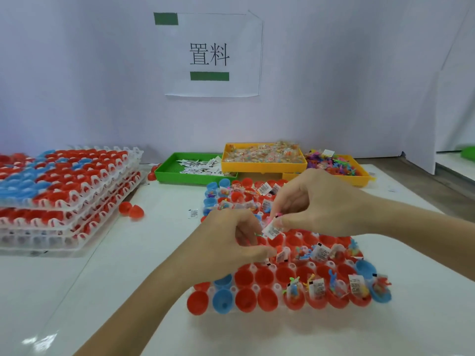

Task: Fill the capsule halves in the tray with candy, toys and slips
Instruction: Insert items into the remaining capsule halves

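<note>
Both hands (231, 240) (316, 201) curled, pinching

Clear tray (232, 289) of red and blue capsule halves (245, 299), open side up, on tabletop (115, 278). Right-side and far halves hold slips, toys, candy; front-left ones empty. One white printed slip (273, 231) pinched above the tray middle.

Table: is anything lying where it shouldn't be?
Yes. Two loose red capsule halves lie on the bare table beside the stacked trays, not seated in any tray. One paper slip also lies alone on the table, left of the working tray, away from the green bin that holds slips.
</note>
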